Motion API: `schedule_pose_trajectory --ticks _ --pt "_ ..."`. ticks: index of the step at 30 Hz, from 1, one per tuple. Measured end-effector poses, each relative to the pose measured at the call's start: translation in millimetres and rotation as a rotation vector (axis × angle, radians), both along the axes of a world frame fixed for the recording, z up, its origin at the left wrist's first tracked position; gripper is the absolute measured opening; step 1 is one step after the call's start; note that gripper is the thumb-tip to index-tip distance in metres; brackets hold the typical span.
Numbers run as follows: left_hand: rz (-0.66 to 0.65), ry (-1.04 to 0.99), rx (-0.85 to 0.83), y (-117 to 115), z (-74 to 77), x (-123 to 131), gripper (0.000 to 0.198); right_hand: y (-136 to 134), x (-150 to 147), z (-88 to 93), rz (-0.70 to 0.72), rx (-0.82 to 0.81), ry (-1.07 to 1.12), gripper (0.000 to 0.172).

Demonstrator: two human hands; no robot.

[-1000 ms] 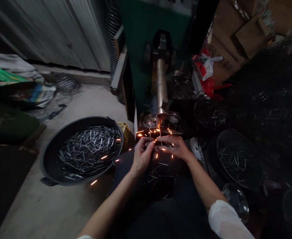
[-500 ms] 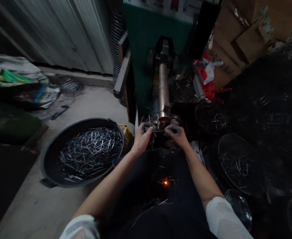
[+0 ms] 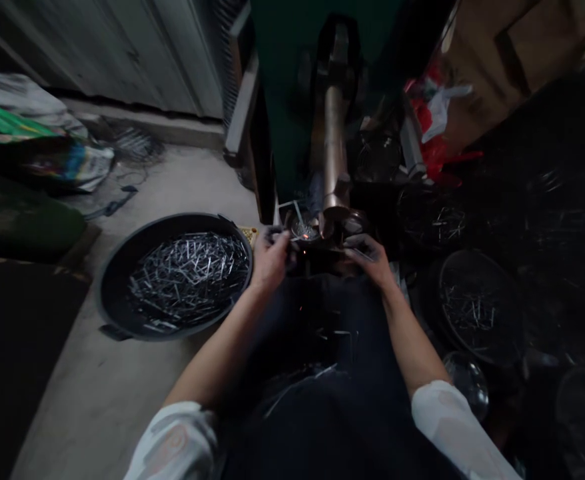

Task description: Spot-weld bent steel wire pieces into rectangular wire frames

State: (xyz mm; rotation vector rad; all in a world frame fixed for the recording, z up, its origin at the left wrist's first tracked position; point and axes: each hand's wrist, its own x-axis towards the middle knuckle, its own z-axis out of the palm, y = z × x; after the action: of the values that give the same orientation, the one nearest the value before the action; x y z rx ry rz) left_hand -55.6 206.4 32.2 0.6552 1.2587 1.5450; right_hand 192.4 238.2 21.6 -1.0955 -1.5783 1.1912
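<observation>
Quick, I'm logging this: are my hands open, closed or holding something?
Left hand: closed, holding a bent wire.
Right hand: partly curled; can't tell if it holds anything.

Basin [image 3: 110,293] left, machine [image 3: 335,143] ahead, apparently pan [image 3: 441,297] right

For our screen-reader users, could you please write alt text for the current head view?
A person's left hand holds a bent wire frame near a metal cylinder, with small sparks nearby and the right hand opposite. At left, a black basin holds a heap of thin metal pieces.
</observation>
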Motion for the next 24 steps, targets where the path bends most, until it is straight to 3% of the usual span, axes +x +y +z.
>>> schedule_pose_trajectory --ticks 2,5,7,8,10,14,16,19,21,24 --pt "0.136 -0.064 -0.073 -15.7 -11.2 -35.2 0.011 -17.6 25.8 -14.1 -0.038 -0.06 0.006 0.032" --pt "0.437 -0.198 -0.217 -40.4 -35.0 -86.1 0.015 -45.2 61.4 -38.9 -0.116 -0.173 0.004 0.028" --pt "0.469 -0.199 -0.267 -56.3 -48.9 -98.6 0.017 -58.6 75.2 -52.3 -0.163 -0.237 0.035 0.027" --pt "0.414 -0.137 -0.269 -63.4 -53.6 -95.4 0.017 -62.6 78.2 -57.2 -0.191 -0.259 0.066 0.028" --pt "0.121 0.11 -0.217 -74.4 -57.4 -71.3 0.02 -65.4 77.4 -63.0 -0.249 -0.272 0.125 0.03" --pt "-0.844 0.828 0.061 -82.0 -49.3 14.9 0.027 -60.5 64.3 -65.2 -0.274 -0.227 0.11 0.036" --pt "-1.149 1.184 0.115 -83.3 -45.8 57.9 0.027 -58.9 60.3 -65.0 -0.251 -0.201 0.076 0.037" --pt "-1.392 1.51 0.145 -90.3 -48.3 106.0 0.02 -59.7 59.8 -64.5 -0.244 -0.186 0.066 0.037" --pt "-1.439 1.563 0.186 -99.2 -51.2 123.3 0.024 -61.2 61.2 -63.9 -0.25 -0.188 0.075 0.038" --pt "-1.447 1.545 0.253 -114.2 -46.3 126.2 0.03 -62.3 63.2 -62.7 -0.255 -0.194 0.088 0.04"
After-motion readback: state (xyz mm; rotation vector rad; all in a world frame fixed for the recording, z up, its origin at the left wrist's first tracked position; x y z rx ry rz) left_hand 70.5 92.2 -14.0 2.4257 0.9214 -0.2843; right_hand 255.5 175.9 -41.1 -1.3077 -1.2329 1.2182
